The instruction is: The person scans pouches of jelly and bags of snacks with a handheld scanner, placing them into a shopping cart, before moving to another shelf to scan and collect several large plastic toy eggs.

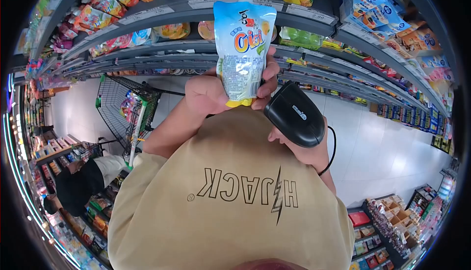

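Note:
My left hand (211, 93) grips a blue and white drink pouch (244, 44) with a white cap, holding it upright by its lower end in front of the shelves. My right hand (306, 150) holds a black handheld barcode scanner (294, 114) just right of and below the pouch, its head close to the pouch's bottom edge. A black cord runs from the scanner around my right wrist. My beige shirt fills the lower middle of the view.
Store shelves (162, 12) with snack and drink packs arc across the top and right. A wire shopping cart (125, 105) with goods stands at left. Another person in dark clothes (78, 186) crouches by low shelves at lower left. White floor lies to the right.

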Motion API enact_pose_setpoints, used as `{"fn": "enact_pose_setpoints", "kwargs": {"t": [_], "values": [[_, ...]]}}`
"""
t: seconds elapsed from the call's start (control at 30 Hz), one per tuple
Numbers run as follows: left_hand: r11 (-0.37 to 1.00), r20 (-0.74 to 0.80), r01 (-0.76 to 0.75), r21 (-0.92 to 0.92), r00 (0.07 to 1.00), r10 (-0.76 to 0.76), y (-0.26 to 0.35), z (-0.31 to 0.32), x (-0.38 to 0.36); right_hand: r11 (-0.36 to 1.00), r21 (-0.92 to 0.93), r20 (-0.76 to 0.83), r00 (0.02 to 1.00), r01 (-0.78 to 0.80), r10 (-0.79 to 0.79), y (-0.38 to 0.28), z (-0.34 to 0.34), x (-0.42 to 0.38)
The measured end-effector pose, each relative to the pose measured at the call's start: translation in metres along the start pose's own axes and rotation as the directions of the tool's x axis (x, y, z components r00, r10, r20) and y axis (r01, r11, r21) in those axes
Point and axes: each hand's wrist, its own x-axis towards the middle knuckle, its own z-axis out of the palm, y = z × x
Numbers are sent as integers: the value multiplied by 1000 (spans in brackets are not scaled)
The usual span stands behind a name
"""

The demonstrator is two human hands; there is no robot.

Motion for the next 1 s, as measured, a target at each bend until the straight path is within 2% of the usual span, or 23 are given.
{"fn": "enact_pose_setpoints", "kwargs": {"t": [0.1,0.27,0.37,0.47,0.57,0.67,0.8,0.97,1.0], "values": [[1000,-22,-1,10,1000,1,-1,-3,-2,1000,11,4,1000,27,-28,2,2,2],[999,-24,-28,37,999,29,-1,-7,-6,999,13,31,999,-29,29,-1,3,9],[999,-196,-49,12,979,51,-2,-1,-7,999,43,41,999,-15,13,-3,7,15],[998,-233,-53,39,971,61,-2,-2,-8,1000,25,69,998,-7,5,-1,7,20],[997,-237,-42,67,970,56,1,0,-7,1000,2,69,998,-17,17,-1,7,22],[983,-102,-57,172,992,76,-1,-12,-7,997,-78,78,997,11,-5,1,4,24],[971,-156,-28,236,986,66,-6,-13,-4,990,-134,86,996,39,-27,1,2,25],[936,-135,-3,351,989,55,-14,-20,-2,998,-58,74,997,1,4,3,-2,25],[931,-182,33,364,983,36,-15,-16,-2,999,-51,80,997,0,4,4,-3,25]]}}
